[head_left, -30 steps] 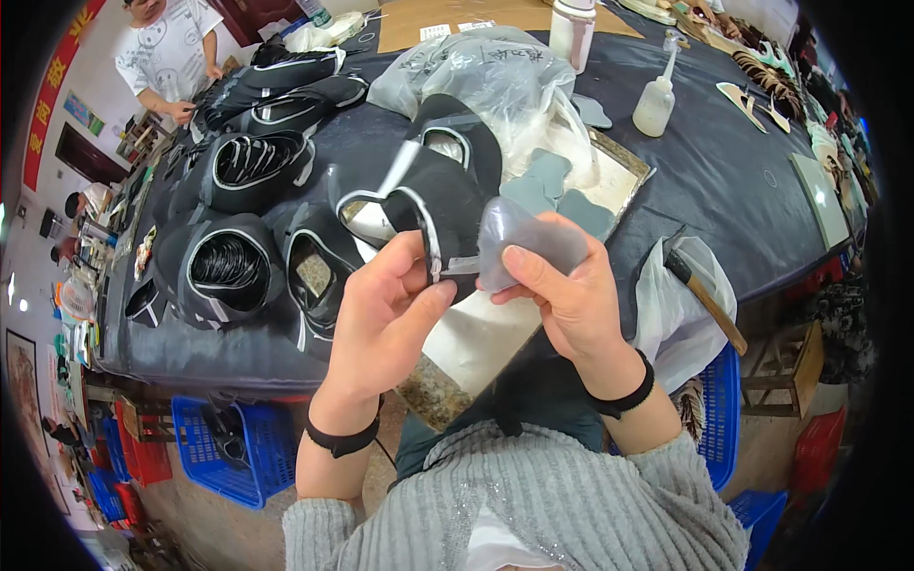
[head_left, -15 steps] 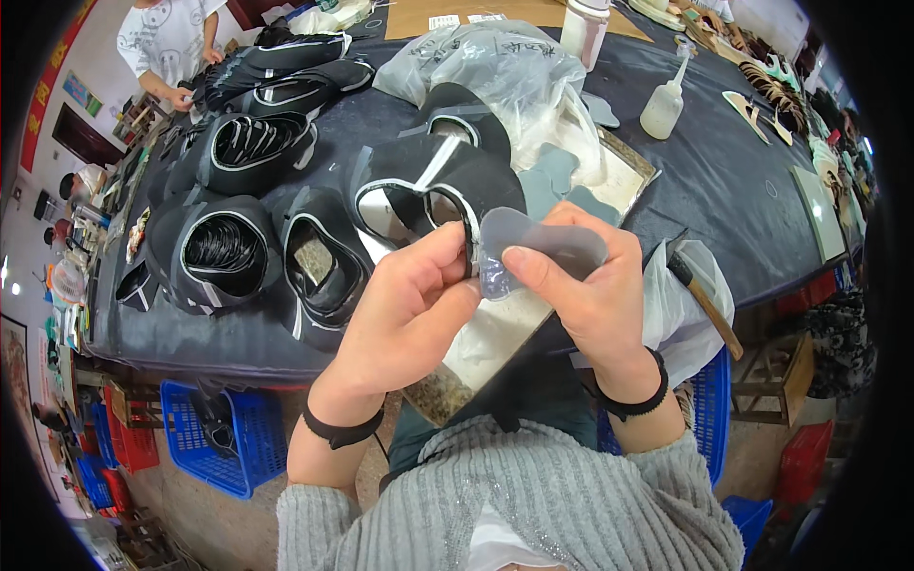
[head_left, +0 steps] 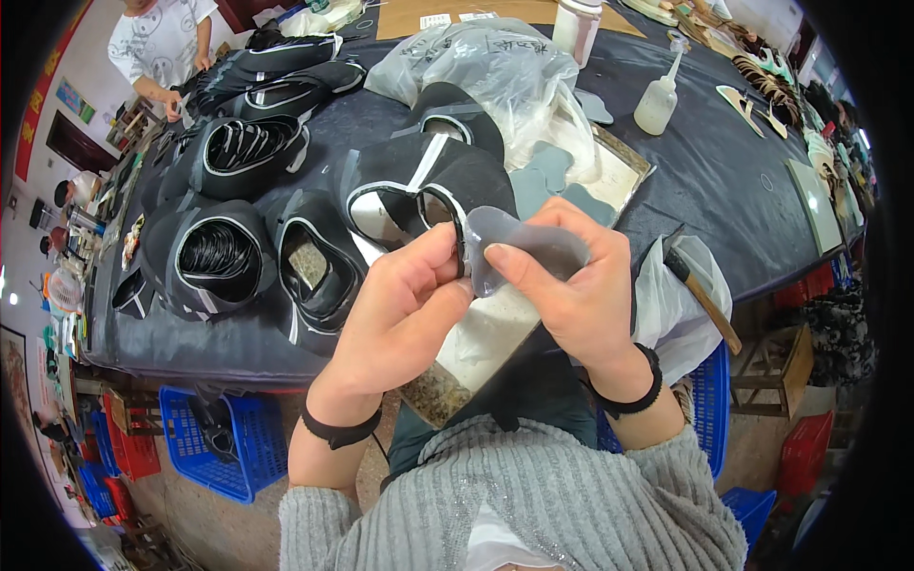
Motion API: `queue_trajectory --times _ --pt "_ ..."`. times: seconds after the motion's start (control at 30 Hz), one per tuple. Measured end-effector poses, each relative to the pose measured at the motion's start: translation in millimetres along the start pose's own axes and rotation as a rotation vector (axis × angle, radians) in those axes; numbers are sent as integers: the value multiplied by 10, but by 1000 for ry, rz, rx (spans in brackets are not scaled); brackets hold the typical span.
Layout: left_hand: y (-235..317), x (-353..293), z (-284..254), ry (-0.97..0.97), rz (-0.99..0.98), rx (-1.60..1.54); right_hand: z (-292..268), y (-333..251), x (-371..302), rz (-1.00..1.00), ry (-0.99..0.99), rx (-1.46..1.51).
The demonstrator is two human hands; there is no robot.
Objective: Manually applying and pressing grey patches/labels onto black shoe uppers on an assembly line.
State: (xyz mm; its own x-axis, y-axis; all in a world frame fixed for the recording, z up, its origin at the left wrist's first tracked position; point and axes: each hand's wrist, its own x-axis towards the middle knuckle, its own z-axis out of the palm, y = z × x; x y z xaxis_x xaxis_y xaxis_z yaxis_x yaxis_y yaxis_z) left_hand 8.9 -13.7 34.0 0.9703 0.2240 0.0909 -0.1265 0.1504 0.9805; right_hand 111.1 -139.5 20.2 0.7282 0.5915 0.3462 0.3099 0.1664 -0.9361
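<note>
My left hand (head_left: pixel 392 319) pinches the edge of a black shoe upper (head_left: pixel 487 179) with pale grey trim, which lies ahead of it on the table. Between the thumb and fingers of my right hand (head_left: pixel 592 297) is a smooth grey shoe stiffener piece (head_left: pixel 554 247), slightly curved and rounded at its end. Its left end meets the upper's edge by my left fingertips; whether it lies inside or against the upper I cannot tell. Similar loose grey pieces (head_left: pixel 541 171) lie on a pale stone slab (head_left: pixel 487 335) beneath my hands.
More black uppers (head_left: pixel 221 249) crowd the left. Behind the slab are a plastic bag (head_left: pixel 486 62), a white bottle (head_left: pixel 576 29) and a squeeze bottle (head_left: pixel 657 103). A wooden-handled hammer (head_left: pixel 703 300) lies right. Blue baskets (head_left: pixel 228 443) stand below. A person (head_left: pixel 167 52) works at far left.
The grey stiffener piece has shifted slightly left and turned a little, so its glossy reflections look different. Both hands keep their grip, and the whole view has moved slightly.
</note>
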Motion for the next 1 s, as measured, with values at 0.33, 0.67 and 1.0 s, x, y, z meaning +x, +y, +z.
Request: queue_trajectory --times 0.33,0.67,1.0 --pt "-241 43 36 212 132 89 -60 -46 58 61 -58 -5" --pt "-139 33 31 231 130 -37 -246 48 66 313 -78 530" --pt "-105 -13 39 203 153 -174 -229 212 74 367 -153 644"
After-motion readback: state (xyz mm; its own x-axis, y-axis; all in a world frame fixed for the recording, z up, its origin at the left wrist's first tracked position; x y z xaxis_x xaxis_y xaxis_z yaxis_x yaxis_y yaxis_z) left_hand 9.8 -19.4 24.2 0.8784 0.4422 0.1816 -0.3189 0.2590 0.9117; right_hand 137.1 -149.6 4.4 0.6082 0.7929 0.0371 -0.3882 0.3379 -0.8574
